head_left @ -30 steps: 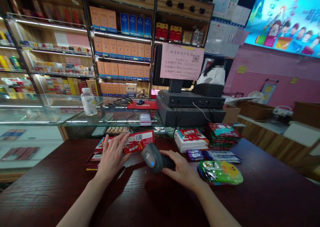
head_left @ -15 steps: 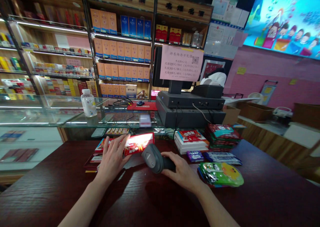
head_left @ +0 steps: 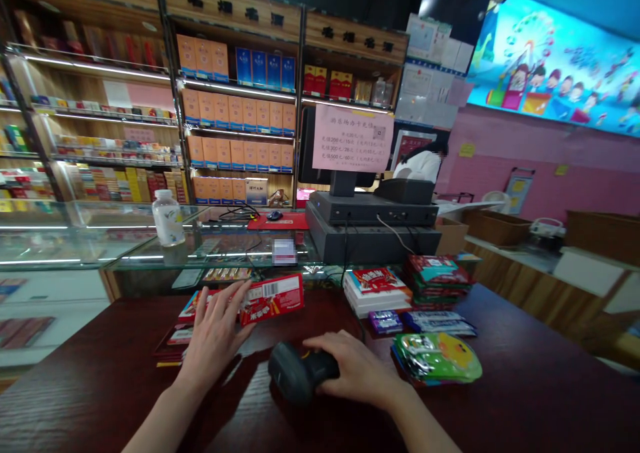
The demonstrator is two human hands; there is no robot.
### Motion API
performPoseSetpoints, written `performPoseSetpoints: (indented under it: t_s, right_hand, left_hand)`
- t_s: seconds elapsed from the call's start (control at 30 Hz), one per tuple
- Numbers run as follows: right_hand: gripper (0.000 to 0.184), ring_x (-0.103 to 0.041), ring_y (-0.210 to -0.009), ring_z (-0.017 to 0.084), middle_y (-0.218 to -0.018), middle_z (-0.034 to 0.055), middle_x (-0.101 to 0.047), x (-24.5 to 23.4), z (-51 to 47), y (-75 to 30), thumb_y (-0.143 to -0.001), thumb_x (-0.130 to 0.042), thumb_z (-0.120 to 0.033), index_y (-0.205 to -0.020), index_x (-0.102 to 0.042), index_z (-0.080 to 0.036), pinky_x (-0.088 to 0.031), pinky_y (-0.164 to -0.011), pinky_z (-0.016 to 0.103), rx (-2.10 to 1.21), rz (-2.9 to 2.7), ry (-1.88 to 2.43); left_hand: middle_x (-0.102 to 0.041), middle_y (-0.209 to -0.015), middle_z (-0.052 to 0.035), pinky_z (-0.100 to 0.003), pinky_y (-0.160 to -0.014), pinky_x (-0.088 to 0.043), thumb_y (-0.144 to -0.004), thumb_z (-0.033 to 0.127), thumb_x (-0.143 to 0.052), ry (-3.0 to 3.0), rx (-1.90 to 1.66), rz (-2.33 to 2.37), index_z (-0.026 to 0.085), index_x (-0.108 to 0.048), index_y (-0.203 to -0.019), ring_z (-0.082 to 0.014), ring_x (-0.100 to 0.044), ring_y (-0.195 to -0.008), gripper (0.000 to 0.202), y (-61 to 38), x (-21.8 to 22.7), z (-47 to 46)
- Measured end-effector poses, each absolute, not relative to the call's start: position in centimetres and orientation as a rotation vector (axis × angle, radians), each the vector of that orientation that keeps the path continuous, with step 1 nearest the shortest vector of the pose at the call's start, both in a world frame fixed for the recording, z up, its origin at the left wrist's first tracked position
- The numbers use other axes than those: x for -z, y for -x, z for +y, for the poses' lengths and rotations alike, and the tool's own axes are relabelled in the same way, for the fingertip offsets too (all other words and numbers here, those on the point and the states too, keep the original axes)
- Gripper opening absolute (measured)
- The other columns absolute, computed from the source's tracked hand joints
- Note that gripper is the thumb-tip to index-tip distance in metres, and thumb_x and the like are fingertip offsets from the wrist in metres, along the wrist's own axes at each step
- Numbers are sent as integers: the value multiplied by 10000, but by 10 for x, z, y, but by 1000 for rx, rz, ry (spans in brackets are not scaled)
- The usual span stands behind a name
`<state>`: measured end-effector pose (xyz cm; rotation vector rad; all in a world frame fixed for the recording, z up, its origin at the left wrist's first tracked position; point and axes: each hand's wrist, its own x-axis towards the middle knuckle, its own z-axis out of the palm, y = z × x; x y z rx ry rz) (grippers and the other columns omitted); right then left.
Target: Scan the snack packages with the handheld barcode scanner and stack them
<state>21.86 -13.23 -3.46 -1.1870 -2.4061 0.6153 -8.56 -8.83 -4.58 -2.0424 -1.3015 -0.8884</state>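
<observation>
My left hand [head_left: 217, 333] grips a flat red snack box [head_left: 275, 298] by its left end. The box is tilted up over the table, and a barcode shows on its side. Behind that hand, a pile of red packages [head_left: 183, 323] is partly hidden. My right hand [head_left: 353, 370] is wrapped round the handle of a dark grey barcode scanner [head_left: 293, 373], held low over the table with its head to the left. To the right of the scanner lie a purple packet [head_left: 385, 322], blue packets [head_left: 439, 323] and green packages with a yellow duck [head_left: 437, 358].
White and red boxes [head_left: 377, 290] and a stack of dark red packets [head_left: 437, 280] stand at the table's back right. Beyond are a glass counter [head_left: 240, 243] with a plastic bottle [head_left: 169, 218], a cash register [head_left: 373, 223] and a person in white [head_left: 420, 165] behind it.
The scanner in my right hand has moved down and left, away from the red box. The bright light on the box is gone. My left hand still holds the box.
</observation>
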Motion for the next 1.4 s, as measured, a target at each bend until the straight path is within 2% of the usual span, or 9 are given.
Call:
performPoseSetpoints:
  t_s: [0.47,0.6,0.7,0.83,0.97,1.07,1.2,1.3,1.4]
  right_hand:
    - [668,-619,-1116,275,-1194,28,-706,32,-136,-222,-659,-853,-361,-1290,-636,-338,-437,-989,380,-652,-2420,1122]
    - [499,-625,-1148,249,-1259,42,-675,22,-134,-226,-808,-738,-358,-1294,-636,-306,-453,-1009,376,-768,-2192,1109]
    - [383,-663,-1052,209,-1195,78,-693,27,-124,-228,-916,-580,-311,-1286,-631,-229,-507,-939,355,-723,-1851,1134]
    - [441,-681,-1024,214,-1203,110,-692,41,-110,-227,-928,-535,-336,-1346,-570,-202,-554,-865,353,-706,-1573,1172]
    - [433,-696,-1017,233,-1136,97,-729,45,-108,-223,-908,-547,-328,-1321,-594,-205,-557,-890,380,-743,-1552,1146]
    - [348,-697,-1012,243,-1068,81,-749,43,-109,-220,-907,-548,-331,-1211,-666,-211,-538,-923,386,-722,-1598,1128]
    - [288,-696,-786,209,-923,48,-747,41,-110,-217,-910,-539,-359,-1103,-690,-209,-562,-737,325,-750,-1577,1115]
    - [261,-679,-729,188,-839,27,-717,41,-111,-215,-913,-536,-367,-1052,-680,-199,-540,-674,287,-740,-1541,1112]
    - [246,-678,-705,181,-831,32,-704,42,-111,-215,-921,-534,-375,-1018,-663,-189,-521,-667,282,-684,-1526,1128]
  left_hand:
    - [-572,-1370,-123,-559,-1213,-177,-904,378,-562,2059,914,-1241,236,-268,-1540,-285,-583,-1211,715,86,48,-85]
    - [-576,-1369,-120,-557,-1208,-199,-900,388,-569,2087,925,-1216,242,-268,-1540,-283,-583,-1215,722,82,47,-87]
    - [-574,-1385,-103,-542,-1214,-205,-906,347,-560,2129,944,-1189,263,-275,-1537,-266,-573,-1243,698,77,46,-89]
    - [-580,-1391,-85,-522,-1227,-186,-902,337,-577,2191,941,-1104,274,-282,-1536,-253,-571,-1258,702,69,46,-92]
    - [-563,-1421,-83,-518,-1229,-181,-902,349,-597,2230,905,-1083,278,-280,-1538,-255,-550,-1288,715,61,48,-95]
    - [-557,-1431,-89,-499,-1198,-272,-901,326,-602,2254,916,-1083,286,-272,-1542,-260,-551,-1291,722,57,49,-97]
    - [-531,-1462,-110,-449,-1078,-444,-925,318,-566,2279,971,-1151,304,-205,-1562,-272,-563,-1282,733,54,52,-98]
    - [-493,-1492,-124,-453,-1052,-477,-945,335,-528,2259,1067,-1202,301,-130,-1575,-280,-537,-1316,746,51,52,-99]
    - [-477,-1484,-124,-456,-1070,-473,-942,348,-532,2256,1162,-1252,303,-152,-1569,-280,-522,-1329,735,49,52,-99]
